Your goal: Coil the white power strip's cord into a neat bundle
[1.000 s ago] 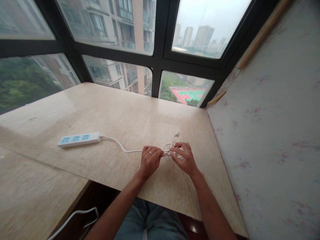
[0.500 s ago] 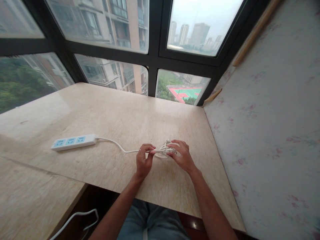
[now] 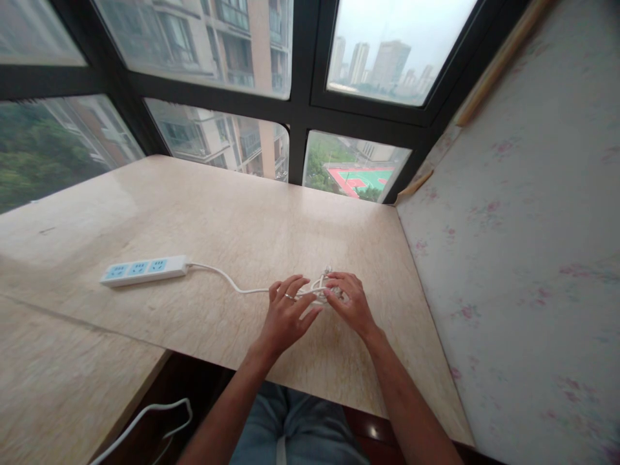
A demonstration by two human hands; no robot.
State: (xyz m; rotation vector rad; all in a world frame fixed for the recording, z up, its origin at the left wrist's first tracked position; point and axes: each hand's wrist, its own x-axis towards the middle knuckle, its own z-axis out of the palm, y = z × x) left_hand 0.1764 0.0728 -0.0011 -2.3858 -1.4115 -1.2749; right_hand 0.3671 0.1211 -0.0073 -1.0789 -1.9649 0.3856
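Observation:
A white power strip (image 3: 145,271) with light-blue socket faces lies on the marble-patterned surface to the left. Its white cord (image 3: 232,282) runs right and ends in a loose coiled bundle (image 3: 318,284) between my hands. My left hand (image 3: 285,320), a ring on one finger, hovers at the bundle's left side with fingers apart and the thumb stretched out. On the other side, my right hand (image 3: 354,302) has thumb and fingers curled around the coils. My fingers partly hide the bundle, and a small plug-like end shows at its top.
Dark-framed windows (image 3: 298,116) stand along the back of the marble-patterned surface (image 3: 232,213). A flower-patterned wall (image 3: 513,271) rises on the right. Another white cable (image 3: 145,413) hangs below the front edge at lower left, beside my legs (image 3: 295,429).
My left hand has released its pinch on the cord and spread its fingers, shifting slightly right over it. My right hand stays at the coils. The strip lies in the same place.

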